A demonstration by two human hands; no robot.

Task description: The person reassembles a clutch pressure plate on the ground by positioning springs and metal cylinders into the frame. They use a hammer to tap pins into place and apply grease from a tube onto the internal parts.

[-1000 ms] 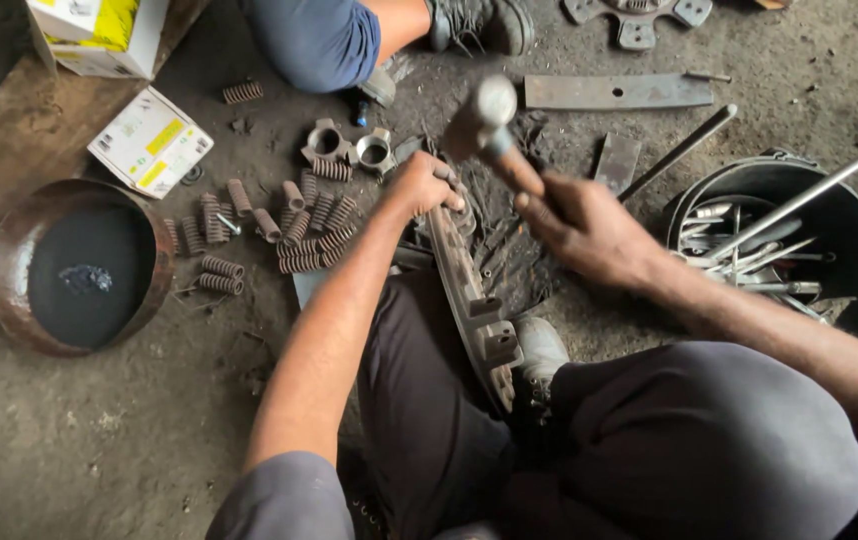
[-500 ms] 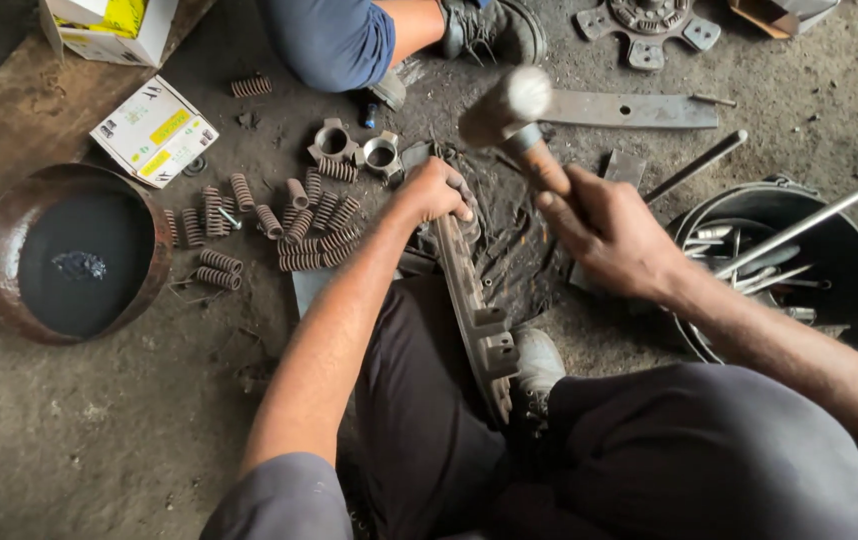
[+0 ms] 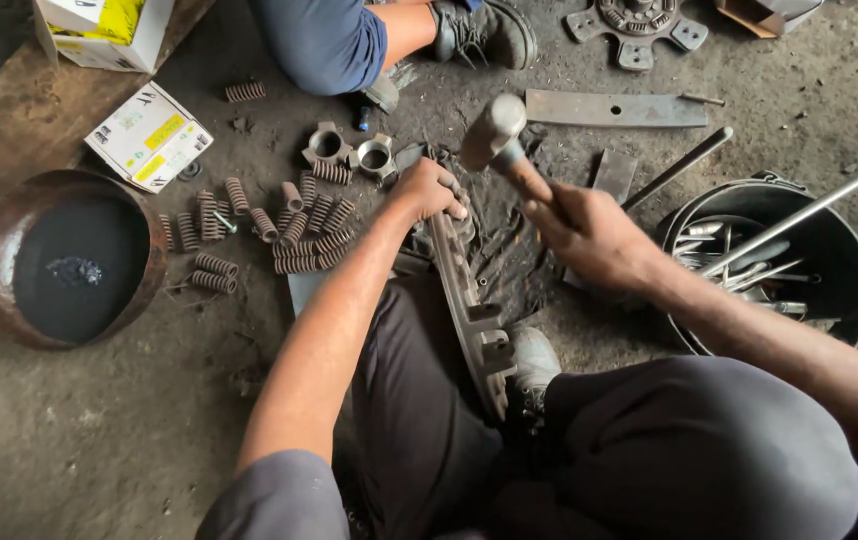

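I sit on a dirty concrete floor with a worn clutch disc (image 3: 469, 300) standing on edge between my legs. My left hand (image 3: 431, 188) grips the disc's top rim and steadies it. My right hand (image 3: 581, 232) is shut on the wooden handle of a hammer (image 3: 497, 138), whose grey steel head is raised above and slightly right of the left hand. My shoe (image 3: 534, 362) presses against the lower part of the disc.
Several rusty coil springs (image 3: 289, 228) and two metal collars (image 3: 349, 152) lie at left. A round pan of dark oil (image 3: 67, 258) and cardboard boxes (image 3: 147, 138) sit further left. A black bucket of rods (image 3: 779, 255) stands right. Another person's leg (image 3: 334, 40), a flat bar (image 3: 614, 108).
The hammer head has moved: it was low near the disc's rim, then lifted up and to the right, and now stays raised. My left hand keeps its hold on the disc.
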